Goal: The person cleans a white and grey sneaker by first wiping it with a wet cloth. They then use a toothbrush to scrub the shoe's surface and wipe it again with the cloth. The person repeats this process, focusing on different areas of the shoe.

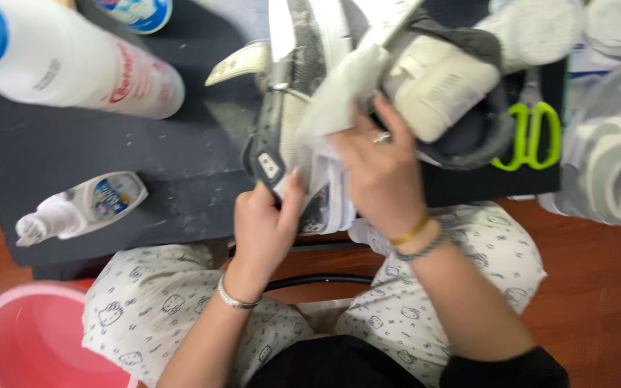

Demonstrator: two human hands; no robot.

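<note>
Scissors [528,136] right of shoe [289,136]

Most open room is the bare stretch of dark grey work board [109,154] left of the grey-and-white sneaker [289,108], between the big white plastic bottle lying on its side [80,65] up top and the small white squeeze bottle [80,207] (also lying down) near the front edge. The right side is tight: green-handled scissors [533,136] sit just beside the shoe, with more pale shoes [612,151] crowding the edge. A pink plastic bucket [30,338] blocks the floor at lower left.
</note>
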